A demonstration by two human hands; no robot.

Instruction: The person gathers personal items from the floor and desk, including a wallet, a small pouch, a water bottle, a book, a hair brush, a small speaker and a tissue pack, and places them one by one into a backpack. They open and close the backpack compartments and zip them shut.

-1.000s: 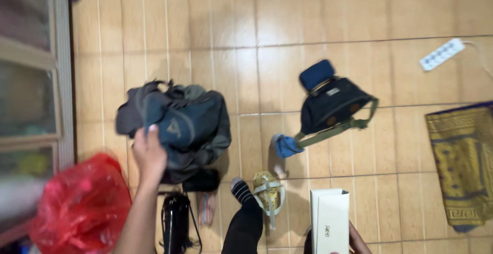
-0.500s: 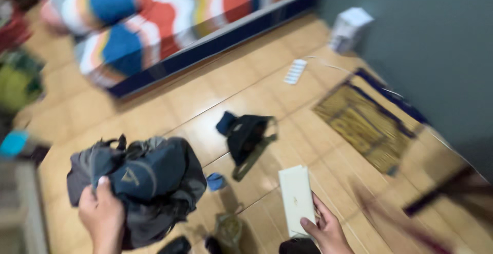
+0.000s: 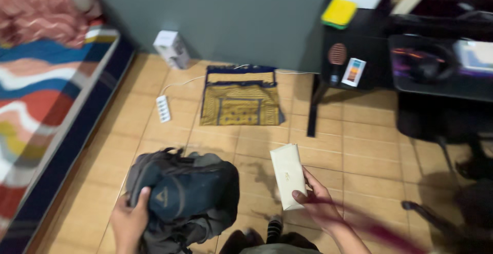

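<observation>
Mattress point(image 3: 41, 110) with a wavy red, blue and white cover runs along the left side, a pink bundle point(image 3: 43, 12) at its far end. Tiled floor point(image 3: 359, 151) is tan; grey wall behind.

Black desk point(image 3: 411, 43) stands at far right. On it: a yellow flat item point(image 3: 339, 12), a round brush point(image 3: 337, 58), a small card-like packet point(image 3: 354, 72); the rest of the desk top is blurred.

Dark blue and grey backpack point(image 3: 182, 197) sits on the floor, near left, slumped, top toward the camera. Left hand point(image 3: 129, 222) grips its near-left edge, thumb over the blue front panel, fingers clenched into the fabric.

Gold patterned mat with dark blue border point(image 3: 240, 97) lies flat on the floor against the far wall, centre, well apart from the backpack.

White rectangular box point(image 3: 288, 176) is held above the floor, near centre-right, just right of the backpack and not touching it. Right hand point(image 3: 319, 202) grasps its near end, thumb on the top face, fingers under it.

White carton point(image 3: 172, 48) stands at the wall, far left of the mat.

White power strip point(image 3: 163, 108) lies between mattress and mat, its cord running toward the wall.

Person's dark-clad legs show at the bottom edge, blurred.
</observation>
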